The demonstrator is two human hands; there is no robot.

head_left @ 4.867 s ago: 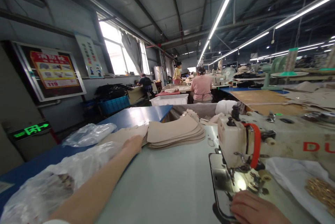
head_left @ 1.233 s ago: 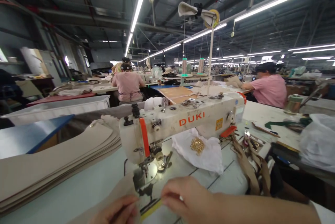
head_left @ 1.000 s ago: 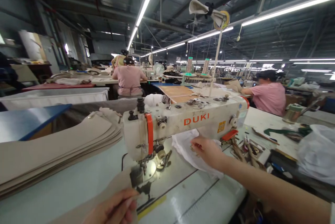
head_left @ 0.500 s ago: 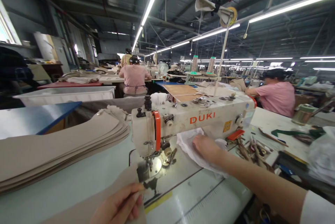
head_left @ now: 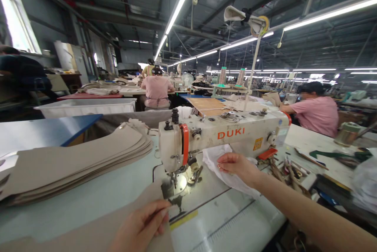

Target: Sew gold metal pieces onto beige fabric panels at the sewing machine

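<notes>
A white sewing machine (head_left: 226, 132) marked DUKI stands across the middle. My left hand (head_left: 147, 222) is closed on the edge of a beige fabric piece (head_left: 97, 224), just in front of the needle area. Behind the machine's head and under its arm lies a crumpled white cloth (head_left: 216, 159). Over that cloth, my right hand (head_left: 235, 167) has its fingertips pinched together at a small shiny thing too small to name. A stack of beige fabric pieces (head_left: 79, 159) rests on the table left of the machine.
Scissors and small tools (head_left: 294, 171) lie in a tray at the right. Two thread cones (head_left: 223, 76) stand behind the machine. People in pink shirts sit farther back (head_left: 157, 89) and at the right (head_left: 319, 108). A white bin (head_left: 88, 107) is at the back left.
The view has shifted slightly left. My right hand has lifted a little from the white cloth, and its fingers show more clearly. My left hand still holds the beige fabric.
</notes>
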